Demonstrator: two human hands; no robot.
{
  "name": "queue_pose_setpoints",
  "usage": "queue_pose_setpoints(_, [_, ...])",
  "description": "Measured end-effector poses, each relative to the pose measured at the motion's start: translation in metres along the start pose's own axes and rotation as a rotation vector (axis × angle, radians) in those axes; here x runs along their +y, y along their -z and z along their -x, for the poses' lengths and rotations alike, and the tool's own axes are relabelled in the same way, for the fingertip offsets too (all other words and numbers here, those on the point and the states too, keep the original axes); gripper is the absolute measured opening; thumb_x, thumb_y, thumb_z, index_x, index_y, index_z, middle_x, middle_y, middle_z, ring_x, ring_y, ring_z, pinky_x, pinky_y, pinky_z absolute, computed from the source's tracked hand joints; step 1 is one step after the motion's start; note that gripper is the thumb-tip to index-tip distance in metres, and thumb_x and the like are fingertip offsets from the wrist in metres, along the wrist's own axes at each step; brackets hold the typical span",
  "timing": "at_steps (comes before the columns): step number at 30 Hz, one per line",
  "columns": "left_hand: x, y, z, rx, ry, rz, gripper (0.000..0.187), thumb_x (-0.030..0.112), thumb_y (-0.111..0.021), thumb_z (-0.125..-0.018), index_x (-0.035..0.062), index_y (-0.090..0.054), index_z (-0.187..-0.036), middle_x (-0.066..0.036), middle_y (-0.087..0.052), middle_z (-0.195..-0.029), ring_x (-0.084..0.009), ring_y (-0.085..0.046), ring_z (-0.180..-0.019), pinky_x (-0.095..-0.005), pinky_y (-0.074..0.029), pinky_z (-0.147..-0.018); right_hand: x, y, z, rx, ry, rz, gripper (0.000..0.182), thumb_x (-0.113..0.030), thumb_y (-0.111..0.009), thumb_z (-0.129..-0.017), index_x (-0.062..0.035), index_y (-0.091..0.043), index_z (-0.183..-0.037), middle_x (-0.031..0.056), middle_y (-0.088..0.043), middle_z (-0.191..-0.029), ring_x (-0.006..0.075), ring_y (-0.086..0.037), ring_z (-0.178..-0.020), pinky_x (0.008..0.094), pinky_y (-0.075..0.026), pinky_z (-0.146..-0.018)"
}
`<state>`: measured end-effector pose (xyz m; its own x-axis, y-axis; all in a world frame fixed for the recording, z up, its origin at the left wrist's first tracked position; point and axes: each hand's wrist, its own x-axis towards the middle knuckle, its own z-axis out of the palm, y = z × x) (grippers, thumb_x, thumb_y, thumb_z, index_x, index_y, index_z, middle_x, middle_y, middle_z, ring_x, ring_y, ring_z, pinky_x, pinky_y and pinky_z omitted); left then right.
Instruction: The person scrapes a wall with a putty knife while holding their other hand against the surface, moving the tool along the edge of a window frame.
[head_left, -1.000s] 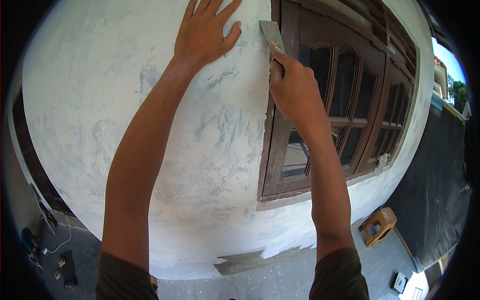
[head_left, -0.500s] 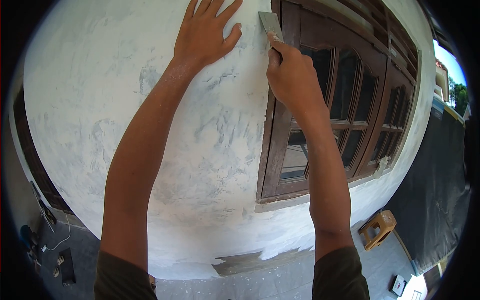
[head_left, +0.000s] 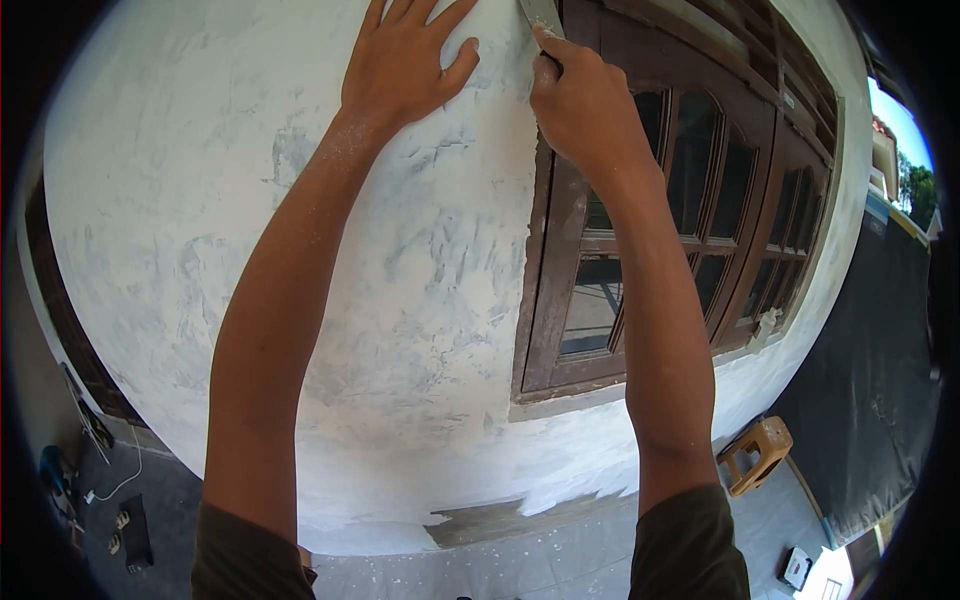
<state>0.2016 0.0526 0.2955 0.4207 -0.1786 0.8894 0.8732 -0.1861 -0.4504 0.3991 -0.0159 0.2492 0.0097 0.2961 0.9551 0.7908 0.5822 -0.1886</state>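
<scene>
My left hand [head_left: 405, 65] lies on the white, grey-patched wall [head_left: 410, 270] with its fingers spread and holds nothing. At the top, my right hand [head_left: 590, 100] grips a flat metal scraper [head_left: 541, 14], whose blade is partly cut off by the upper edge of the view. The scraper is at the border between the wall and the brown wooden window frame [head_left: 533, 290]. White dust marks my left wrist and the fingers on the scraper.
Glass-paned brown shutters [head_left: 695, 170] fill the right. A tan stool [head_left: 760, 455] stands at the lower right beside a black sheet [head_left: 860, 370]. Tools and a white cable [head_left: 125, 485] lie on the floor at the lower left.
My right hand has moved up with the scraper, so less of the blade shows. My left hand has shifted only slightly.
</scene>
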Motion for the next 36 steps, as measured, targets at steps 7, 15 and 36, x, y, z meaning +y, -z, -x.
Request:
queue_pose_setpoints(7, [0.001,0.002,0.0,-0.028,0.012,-0.002,0.06,0.034,-0.056,-0.1,0.0099,-0.048,-0.154,-0.021,-0.035,-0.166,-0.0364,-0.026,-0.157,-0.0537,-0.019,-0.128,0.003,-0.007,0.052,-0.116,-0.096,0.014,0.042,-0.018,-0.052,-0.105,-0.0108,-0.062,-0.145,0.0258,-0.074,-0.092,0.0357,-0.074,-0.078,0.0425,-0.055,-0.079])
queue_pose_setpoints(15, [-0.001,-0.001,0.001,-0.006,0.011,0.001,0.059,0.034,-0.055,-0.101,0.0097,-0.048,-0.154,-0.02,-0.034,-0.166,-0.0357,-0.025,-0.157,-0.0534,-0.018,-0.129,0.006,0.008,0.047,-0.137,-0.036,-0.038,0.047,-0.018,-0.05,-0.106,-0.012,-0.055,-0.152,0.025,-0.073,-0.088,0.031,-0.072,-0.072,0.044,-0.053,-0.08])
queue_pose_setpoints(36, [0.001,0.001,0.0,0.017,0.005,0.005,0.059,0.032,-0.058,-0.099,0.0094,-0.05,-0.153,-0.021,-0.036,-0.165,-0.0364,-0.029,-0.156,-0.0535,-0.02,-0.128,-0.009,0.0,0.01,-0.024,-0.073,0.013,0.039,-0.019,-0.053,-0.106,-0.0099,-0.064,-0.142,0.0268,-0.075,-0.101,0.0424,-0.074,-0.091,0.0481,-0.057,-0.085])
